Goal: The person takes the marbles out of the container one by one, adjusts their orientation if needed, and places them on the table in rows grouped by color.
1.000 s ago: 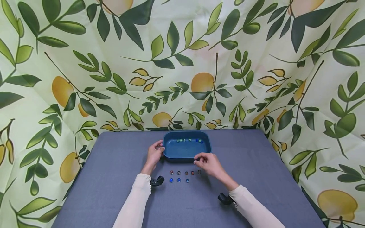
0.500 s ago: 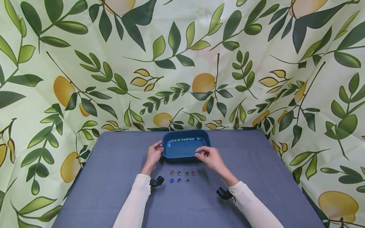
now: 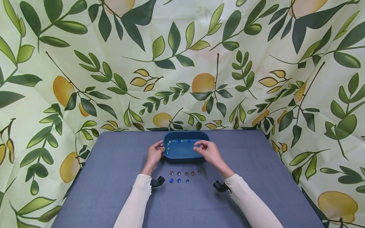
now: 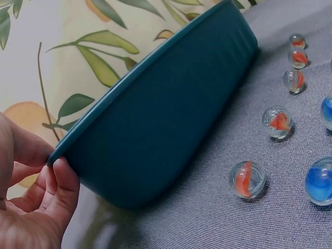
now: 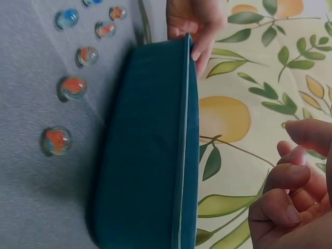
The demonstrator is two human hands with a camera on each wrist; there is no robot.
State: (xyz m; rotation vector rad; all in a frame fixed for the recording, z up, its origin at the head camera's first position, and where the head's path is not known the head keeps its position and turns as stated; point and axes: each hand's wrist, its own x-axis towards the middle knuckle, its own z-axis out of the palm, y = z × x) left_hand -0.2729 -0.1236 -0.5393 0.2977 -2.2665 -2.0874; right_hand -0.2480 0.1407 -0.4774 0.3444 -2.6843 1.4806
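Note:
A dark blue tray sits at the far middle of the table. My left hand pinches its left rim, thumb inside. Several marbles lie along the tray's left wall, and a few more lie near its far wall. My right hand hovers over the tray's right end with loosely curled fingers; nothing shows between them. On the cloth in front lies a row of several red-orange marbles, with three blue marbles just nearer to me.
The table is covered with a grey-blue cloth. A leaf-and-lemon patterned backdrop closes off the back and both sides. Black wrist mounts sit on both forearms.
My right hand rose from the tray's near rim to above its right end. The marbles inside rolled from the far wall toward the left wall. The left hand kept its hold.

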